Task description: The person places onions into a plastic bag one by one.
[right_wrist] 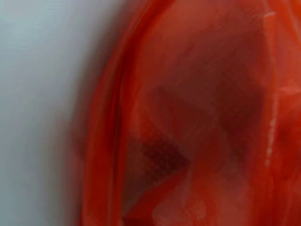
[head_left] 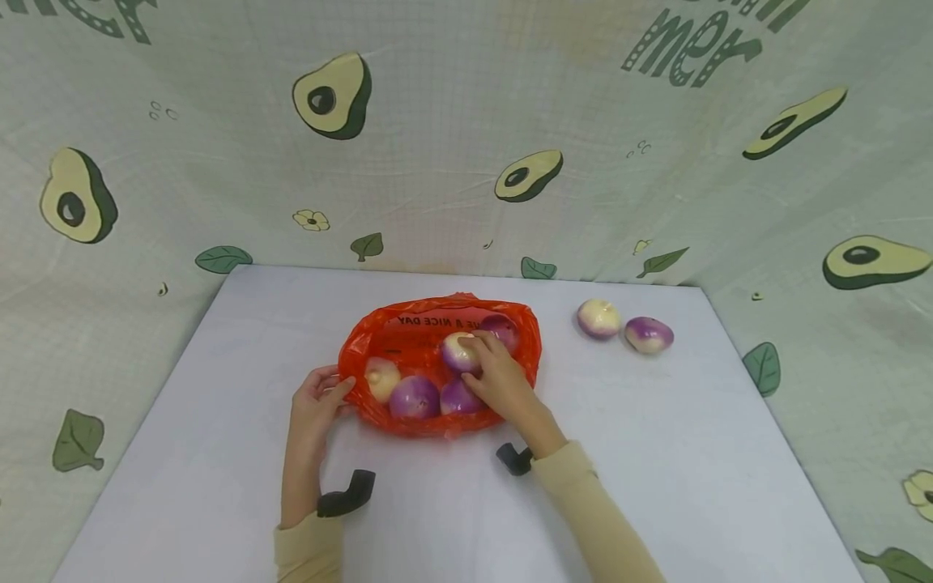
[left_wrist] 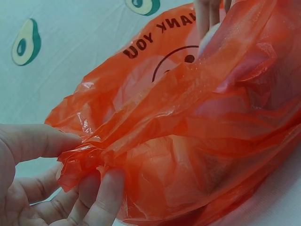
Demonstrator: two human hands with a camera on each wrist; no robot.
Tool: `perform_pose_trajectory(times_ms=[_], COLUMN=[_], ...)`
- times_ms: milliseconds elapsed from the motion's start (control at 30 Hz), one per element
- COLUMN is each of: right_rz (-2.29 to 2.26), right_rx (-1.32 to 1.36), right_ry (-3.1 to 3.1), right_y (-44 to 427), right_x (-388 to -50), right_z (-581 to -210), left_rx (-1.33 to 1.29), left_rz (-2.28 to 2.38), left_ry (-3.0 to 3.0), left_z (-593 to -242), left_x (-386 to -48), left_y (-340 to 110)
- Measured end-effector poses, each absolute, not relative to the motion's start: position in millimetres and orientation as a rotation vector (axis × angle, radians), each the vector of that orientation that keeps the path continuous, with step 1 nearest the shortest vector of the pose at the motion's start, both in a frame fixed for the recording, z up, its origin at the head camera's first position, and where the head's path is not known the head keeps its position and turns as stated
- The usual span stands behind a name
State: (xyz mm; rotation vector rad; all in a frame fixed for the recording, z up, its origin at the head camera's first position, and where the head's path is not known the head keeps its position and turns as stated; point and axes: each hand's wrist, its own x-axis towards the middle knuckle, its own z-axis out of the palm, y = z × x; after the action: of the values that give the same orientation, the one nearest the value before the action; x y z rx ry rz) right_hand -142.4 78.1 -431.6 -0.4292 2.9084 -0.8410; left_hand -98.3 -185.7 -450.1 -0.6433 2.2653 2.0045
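Observation:
A red plastic bag [head_left: 350, 356] lies with its mouth wide on the white table, several purple-and-white turnips [head_left: 414, 397] inside it. At the bag's left edge my left hand [head_left: 317, 402] pinches the gathered rim; the left wrist view shows thumb and fingers [left_wrist: 110, 193] around the bunched plastic [left_wrist: 89, 162]. My right hand [head_left: 503, 379] reaches into the bag and grips a turnip [head_left: 457, 353] that is white on top and purple below. In the right wrist view only blurred red plastic [right_wrist: 197, 117] shows; the hand is hidden there.
Two more turnips lie outside the bag at the back right: a whitish one [head_left: 598, 319] and a purple one [head_left: 649, 334]. The white table [head_left: 240, 348] meets a hanging cloth [head_left: 437, 162] with avocado prints at its back edge. Each wrist wears a black mount [head_left: 348, 495].

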Motion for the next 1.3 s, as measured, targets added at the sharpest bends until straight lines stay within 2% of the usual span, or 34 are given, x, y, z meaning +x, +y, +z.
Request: perform_pose_trajectory(times_ms=[633, 900, 1300], right_rz=[-0.681, -0.907, -1.286], right_rx=[-0.470, -0.436, -0.630], right_ry=[3.006, 3.035, 3.163], right_y=[70, 80, 123], right_x=[-148, -139, -122], right_z=[-434, -419, -390], left_rx=[-0.641, -0.643, -0.644], left_rz=[2.006, 1.998, 2.003], left_ry=[2.259, 2.267, 2.266], left_z=[-449, -449, -449], left_x=[-98, -98, -98], left_y=[-185, -186, -186])
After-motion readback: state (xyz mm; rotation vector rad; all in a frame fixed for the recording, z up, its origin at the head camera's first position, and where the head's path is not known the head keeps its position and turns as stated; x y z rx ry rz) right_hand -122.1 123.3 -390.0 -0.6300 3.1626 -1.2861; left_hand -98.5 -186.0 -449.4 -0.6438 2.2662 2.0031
